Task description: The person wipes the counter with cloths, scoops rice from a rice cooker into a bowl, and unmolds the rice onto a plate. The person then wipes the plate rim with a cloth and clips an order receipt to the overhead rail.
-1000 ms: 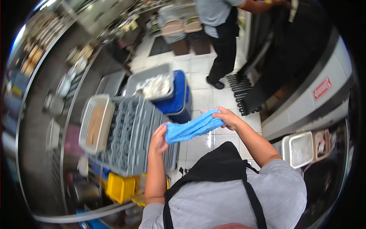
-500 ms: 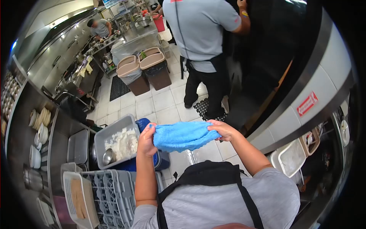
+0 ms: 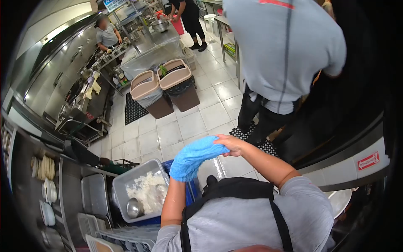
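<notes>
A blue cloth [image 3: 195, 157] hangs in front of my chest. Its right end is pinched between the thumb and fingers of my right hand [image 3: 228, 145]. The left end of the cloth drapes over my left hand and reaches my wrist, so the fingers of that hand are hidden. Below and left of the cloth, a grey tub [image 3: 140, 191] holds a white, crumbly mass [image 3: 147, 187] and a metal bowl [image 3: 134, 207]. The tub rests on a blue container [image 3: 191, 191].
A person in a grey shirt [image 3: 281, 50] stands close ahead on the right. Two brown bins [image 3: 180, 90] are ahead, beside a black mat [image 3: 133, 110]. Shelves with stacked plates [image 3: 49, 191] line the left. Two more people are farther off.
The cloth was stretched between both hands; now its left end covers my left hand and bends downward. The nearby person appears larger and farther right, and the view has shifted.
</notes>
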`<state>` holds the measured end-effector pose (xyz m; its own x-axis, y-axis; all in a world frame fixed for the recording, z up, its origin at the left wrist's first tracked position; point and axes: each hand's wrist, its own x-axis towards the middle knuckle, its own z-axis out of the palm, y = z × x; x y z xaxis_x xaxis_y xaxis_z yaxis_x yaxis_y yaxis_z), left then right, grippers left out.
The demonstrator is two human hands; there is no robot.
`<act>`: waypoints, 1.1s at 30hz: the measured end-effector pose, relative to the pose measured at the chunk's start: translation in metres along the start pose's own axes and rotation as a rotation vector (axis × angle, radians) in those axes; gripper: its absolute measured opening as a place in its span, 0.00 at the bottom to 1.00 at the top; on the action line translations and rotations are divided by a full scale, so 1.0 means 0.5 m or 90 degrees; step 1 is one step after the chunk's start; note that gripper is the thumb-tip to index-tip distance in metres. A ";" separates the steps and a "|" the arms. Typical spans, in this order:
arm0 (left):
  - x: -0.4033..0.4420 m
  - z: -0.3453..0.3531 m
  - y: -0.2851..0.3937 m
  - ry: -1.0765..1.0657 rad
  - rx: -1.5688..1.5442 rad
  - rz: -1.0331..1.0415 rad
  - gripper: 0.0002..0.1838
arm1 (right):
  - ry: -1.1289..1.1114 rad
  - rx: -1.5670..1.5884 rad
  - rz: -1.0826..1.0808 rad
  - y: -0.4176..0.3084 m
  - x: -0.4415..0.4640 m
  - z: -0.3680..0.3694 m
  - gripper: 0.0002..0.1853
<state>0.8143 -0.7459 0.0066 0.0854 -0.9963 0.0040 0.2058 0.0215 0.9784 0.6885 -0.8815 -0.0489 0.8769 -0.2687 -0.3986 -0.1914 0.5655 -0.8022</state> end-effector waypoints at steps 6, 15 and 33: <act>0.198 -0.200 0.062 -0.150 0.375 0.183 0.14 | 0.063 0.148 -0.024 -0.110 0.171 -0.009 0.17; 0.494 -0.379 0.078 -0.033 0.091 0.102 0.19 | 0.183 0.035 -0.221 -0.310 0.473 -0.112 0.21; 1.087 -0.794 0.121 -0.011 0.467 0.235 0.16 | 0.072 -0.158 -0.122 -0.748 1.049 -0.373 0.17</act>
<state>1.2601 -1.2534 -0.0141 0.0062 -0.9371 0.3490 -0.5221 0.2946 0.8004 1.1380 -1.3792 -0.0409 0.8555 -0.4448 -0.2650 -0.1411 0.2923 -0.9459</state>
